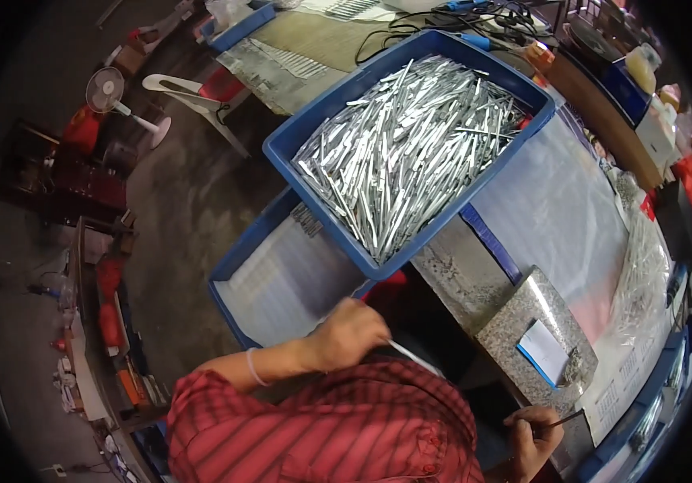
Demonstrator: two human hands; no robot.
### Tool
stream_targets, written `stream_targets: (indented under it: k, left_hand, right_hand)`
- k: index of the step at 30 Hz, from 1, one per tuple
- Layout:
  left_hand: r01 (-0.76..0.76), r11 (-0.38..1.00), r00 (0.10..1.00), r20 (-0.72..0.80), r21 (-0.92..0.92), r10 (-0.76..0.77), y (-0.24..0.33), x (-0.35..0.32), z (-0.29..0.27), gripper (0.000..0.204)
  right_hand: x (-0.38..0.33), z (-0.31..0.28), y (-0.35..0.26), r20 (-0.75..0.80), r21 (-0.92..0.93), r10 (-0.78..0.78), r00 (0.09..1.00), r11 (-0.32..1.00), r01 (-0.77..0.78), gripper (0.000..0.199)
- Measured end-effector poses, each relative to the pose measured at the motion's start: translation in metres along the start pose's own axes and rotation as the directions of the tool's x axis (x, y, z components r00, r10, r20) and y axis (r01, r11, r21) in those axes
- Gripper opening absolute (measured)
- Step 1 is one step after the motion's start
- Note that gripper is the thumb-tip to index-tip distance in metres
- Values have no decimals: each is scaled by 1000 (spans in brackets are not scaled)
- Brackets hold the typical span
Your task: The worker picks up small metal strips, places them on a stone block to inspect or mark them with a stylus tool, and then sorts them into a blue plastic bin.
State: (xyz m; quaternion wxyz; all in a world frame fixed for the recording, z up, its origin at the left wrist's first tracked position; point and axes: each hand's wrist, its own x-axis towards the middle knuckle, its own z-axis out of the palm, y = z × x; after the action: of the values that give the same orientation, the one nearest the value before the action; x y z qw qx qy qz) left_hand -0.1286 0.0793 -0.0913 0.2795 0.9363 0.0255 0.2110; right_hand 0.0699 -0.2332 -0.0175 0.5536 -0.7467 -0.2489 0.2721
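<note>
Left hand (350, 333): I'm gripping pale strip (413, 357), long axis slanting down-right | right hand (534, 439): pinching dark rod (569, 419), pointing right, slightly up | hands apart

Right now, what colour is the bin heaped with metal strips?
The bin is blue, seen best in the head view.

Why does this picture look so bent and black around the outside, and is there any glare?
Head view: the fisheye lens bends straight edges toward the rim and leaves the corners black; also there, bright glints cover the metal strips, the stone slab shines near its upper end, and the floor at left looks dim.
</note>
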Motion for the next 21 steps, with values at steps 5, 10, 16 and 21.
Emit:
stream_targets:
  k: [5,10,16,21]
  left_hand:
    - [602,793,764,-362,100,-534,-97,-80,-35,3]
    - [679,708,678,-535,194,-504,-187,-86,-42,4]
    - [701,630,683,-569,336,-458,-239,-67,-36,6]
    - [698,618,688,-578,362,-438,-233,-60,-44,7]
  right_hand:
    - [22,19,-12,155,144,-67,986,989,44,7]
    - [28,40,-26,167,31,15,986,999,-21,8]
    - [25,51,-28,124,-58,109,986,993,-102,9]
    - [23,55,-25,101,-83,139,985,988,-131,9]
